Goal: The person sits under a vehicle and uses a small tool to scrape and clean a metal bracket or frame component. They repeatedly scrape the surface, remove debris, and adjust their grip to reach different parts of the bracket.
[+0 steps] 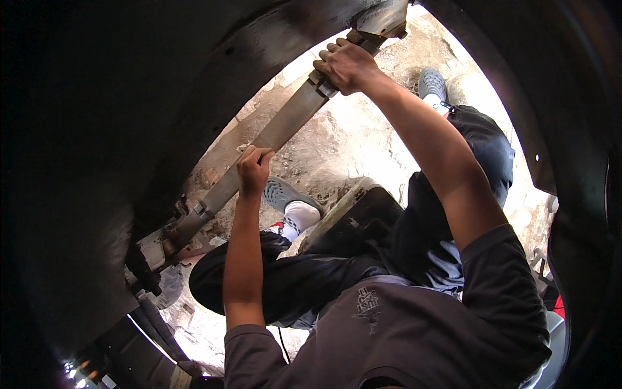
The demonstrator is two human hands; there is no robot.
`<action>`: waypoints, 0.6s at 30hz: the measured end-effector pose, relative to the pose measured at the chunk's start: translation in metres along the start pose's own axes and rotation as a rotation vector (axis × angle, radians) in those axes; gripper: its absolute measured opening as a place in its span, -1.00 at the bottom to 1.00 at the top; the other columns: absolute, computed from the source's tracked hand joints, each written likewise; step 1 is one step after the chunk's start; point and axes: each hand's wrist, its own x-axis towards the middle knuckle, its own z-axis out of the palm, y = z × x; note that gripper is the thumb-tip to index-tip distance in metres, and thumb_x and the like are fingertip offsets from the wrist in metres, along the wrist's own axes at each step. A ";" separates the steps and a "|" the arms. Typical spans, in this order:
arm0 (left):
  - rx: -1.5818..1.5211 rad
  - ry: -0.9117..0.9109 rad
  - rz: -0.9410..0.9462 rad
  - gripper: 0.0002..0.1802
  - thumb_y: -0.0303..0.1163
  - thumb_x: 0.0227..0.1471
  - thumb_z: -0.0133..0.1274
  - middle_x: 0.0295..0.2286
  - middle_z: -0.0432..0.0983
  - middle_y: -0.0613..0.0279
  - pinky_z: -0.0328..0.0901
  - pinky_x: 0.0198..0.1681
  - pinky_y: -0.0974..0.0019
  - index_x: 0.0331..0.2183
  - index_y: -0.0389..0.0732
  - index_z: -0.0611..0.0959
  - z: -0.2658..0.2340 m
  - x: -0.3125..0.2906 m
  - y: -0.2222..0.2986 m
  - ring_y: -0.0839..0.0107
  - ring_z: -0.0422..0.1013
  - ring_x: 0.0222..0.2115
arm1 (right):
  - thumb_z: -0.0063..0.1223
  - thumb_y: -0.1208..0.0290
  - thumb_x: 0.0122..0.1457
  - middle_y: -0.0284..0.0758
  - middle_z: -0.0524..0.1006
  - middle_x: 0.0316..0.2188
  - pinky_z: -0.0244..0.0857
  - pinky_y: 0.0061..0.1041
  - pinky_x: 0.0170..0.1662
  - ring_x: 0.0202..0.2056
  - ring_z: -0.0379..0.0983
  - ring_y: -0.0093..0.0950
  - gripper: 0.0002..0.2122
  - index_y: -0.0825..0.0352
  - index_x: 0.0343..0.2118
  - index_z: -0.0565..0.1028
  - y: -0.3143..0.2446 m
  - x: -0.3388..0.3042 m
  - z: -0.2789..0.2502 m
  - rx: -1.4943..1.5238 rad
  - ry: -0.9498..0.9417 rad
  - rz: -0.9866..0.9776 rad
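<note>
A long grey metal shaft [295, 117] runs slantwise from the lower left to the top, with a collar near its upper end and fittings at both ends. My right hand [350, 67] is wrapped over that upper end, just past the collar, its fingers curled over the far side. Closer to the middle of the shaft, my left hand [254, 170] is closed in a fist against the near edge. A small pale bit shows just above its knuckles. Whatever the left fingers hold, if anything, is hidden.
Dark curved metal panels [84, 129] surround the opening on both sides. Beneath lies rough, sunlit ground [330, 139]. My legs are bent around a worn dark block [353, 217], and my grey clogs [285, 194] rest on the ground. Dark brackets [144, 266] stand at the shaft's lower end.
</note>
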 end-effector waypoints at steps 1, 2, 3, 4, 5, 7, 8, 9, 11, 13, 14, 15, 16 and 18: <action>0.009 0.008 -0.005 -0.96 -0.53 0.01 0.30 -0.47 0.59 0.11 0.41 -0.31 0.17 -0.42 -0.26 0.74 0.000 -0.001 0.001 0.09 0.56 -0.39 | 0.08 0.33 0.21 -0.38 0.58 -0.14 0.28 -0.38 0.15 0.01 0.51 -0.43 -0.74 0.10 -0.03 0.56 0.001 -0.001 -0.001 -0.014 -0.012 -0.001; 0.013 0.013 0.015 -0.96 -0.53 0.01 0.30 -0.47 0.59 0.11 0.41 -0.31 0.17 -0.42 -0.26 0.74 0.000 0.000 0.002 0.09 0.55 -0.40 | 0.11 0.33 0.16 -0.37 0.58 -0.16 0.29 -0.39 0.13 -0.01 0.52 -0.42 -0.72 0.11 -0.04 0.55 0.001 -0.001 0.001 -0.010 0.006 -0.004; 0.016 0.018 0.035 -0.96 -0.53 0.00 0.31 -0.47 0.59 0.11 0.41 -0.31 0.16 -0.42 -0.26 0.74 0.000 0.002 0.003 0.09 0.55 -0.40 | 0.14 0.33 0.11 -0.37 0.58 -0.17 0.30 -0.39 0.10 -0.02 0.53 -0.41 -0.70 0.12 -0.05 0.53 0.002 0.001 0.004 -0.006 0.023 -0.007; 0.024 0.022 0.052 -0.96 -0.53 0.00 0.31 -0.47 0.59 0.11 0.41 -0.31 0.16 -0.42 -0.26 0.74 -0.003 0.003 0.004 0.09 0.55 -0.40 | 0.17 0.33 0.06 -0.36 0.58 -0.19 0.31 -0.40 0.08 -0.04 0.54 -0.40 -0.67 0.13 -0.06 0.51 0.001 0.002 0.002 0.002 0.043 -0.014; 0.015 0.021 0.055 -0.95 -0.53 0.00 0.31 -0.47 0.59 0.11 0.41 -0.31 0.15 -0.42 -0.26 0.73 -0.001 0.008 0.007 0.08 0.55 -0.40 | 0.12 0.33 0.12 -0.36 0.58 -0.17 0.30 -0.40 0.10 -0.02 0.53 -0.41 -0.70 0.12 -0.05 0.53 0.000 0.000 0.000 -0.003 0.023 -0.009; 0.002 0.022 0.067 -0.95 -0.53 0.00 0.31 -0.46 0.59 0.10 0.41 -0.31 0.13 -0.43 -0.26 0.73 0.011 0.027 0.015 0.06 0.54 -0.39 | 0.01 0.33 0.25 -0.36 0.58 -0.14 0.27 -0.38 0.15 0.01 0.52 -0.42 -0.74 0.10 -0.02 0.57 0.003 -0.004 -0.006 -0.017 -0.011 0.005; -0.032 0.039 0.090 -0.94 -0.53 0.01 0.30 -0.44 0.59 0.08 0.41 -0.30 0.12 -0.43 -0.27 0.71 0.018 0.036 0.018 0.03 0.54 -0.38 | -0.02 0.32 0.26 -0.35 0.58 -0.15 0.28 -0.37 0.13 -0.01 0.52 -0.41 -0.76 0.10 -0.04 0.56 0.003 -0.006 -0.006 0.048 0.049 0.005; -0.023 0.046 0.104 -0.94 -0.53 0.01 0.30 -0.44 0.59 0.08 0.41 -0.30 0.11 -0.43 -0.27 0.71 0.021 0.045 0.020 0.02 0.54 -0.38 | -0.03 0.32 0.27 -0.35 0.58 -0.16 0.28 -0.37 0.13 -0.02 0.52 -0.41 -0.76 0.10 -0.05 0.57 0.004 -0.003 -0.007 0.020 0.036 -0.002; -0.023 0.049 0.121 -0.94 -0.52 0.02 0.29 -0.43 0.59 0.07 0.41 -0.30 0.11 -0.42 -0.27 0.71 0.026 0.058 0.032 0.02 0.54 -0.38 | -0.05 0.33 0.27 -0.35 0.58 -0.17 0.28 -0.37 0.13 -0.02 0.51 -0.41 -0.77 0.10 -0.06 0.57 -0.001 -0.003 -0.012 -0.033 -0.015 -0.019; -0.041 0.021 0.115 -0.93 -0.50 0.03 0.30 -0.42 0.59 0.07 0.41 -0.31 0.10 -0.41 -0.27 0.71 0.028 0.066 0.037 0.02 0.54 -0.38 | -0.02 0.32 0.25 -0.36 0.58 -0.18 0.29 -0.36 0.11 -0.03 0.52 -0.41 -0.79 0.11 -0.10 0.58 0.001 -0.003 -0.009 0.007 -0.008 0.000; -0.035 0.015 0.118 -0.93 -0.50 0.03 0.30 -0.42 0.60 0.07 0.41 -0.31 0.10 -0.41 -0.27 0.71 0.028 0.067 0.038 0.02 0.55 -0.38 | -0.02 0.32 0.25 -0.36 0.58 -0.19 0.29 -0.36 0.11 -0.03 0.52 -0.41 -0.78 0.10 -0.10 0.58 0.002 -0.004 -0.011 0.014 -0.017 -0.002; -0.030 0.009 0.120 -0.93 -0.50 0.03 0.30 -0.42 0.60 0.07 0.42 -0.30 0.10 -0.41 -0.27 0.71 0.028 0.067 0.038 0.02 0.55 -0.38 | -0.01 0.31 0.24 -0.36 0.58 -0.19 0.29 -0.36 0.11 -0.04 0.53 -0.41 -0.78 0.10 -0.10 0.58 0.003 -0.005 -0.013 0.021 -0.026 -0.004; -0.027 0.019 0.126 -0.93 -0.50 0.03 0.30 -0.42 0.60 0.07 0.42 -0.30 0.11 -0.41 -0.27 0.71 0.029 0.067 0.038 0.03 0.55 -0.37 | 0.01 0.31 0.23 -0.36 0.58 -0.19 0.29 -0.36 0.11 -0.03 0.53 -0.42 -0.78 0.10 -0.10 0.58 0.004 -0.005 -0.008 -0.004 0.023 -0.010; -0.021 0.039 0.135 -0.93 -0.50 0.03 0.30 -0.42 0.60 0.08 0.43 -0.30 0.11 -0.41 -0.27 0.71 0.029 0.062 0.038 0.03 0.55 -0.37 | 0.03 0.31 0.21 -0.36 0.59 -0.20 0.29 -0.37 0.12 -0.02 0.53 -0.42 -0.77 0.10 -0.10 0.58 0.004 -0.005 0.003 -0.053 0.120 -0.024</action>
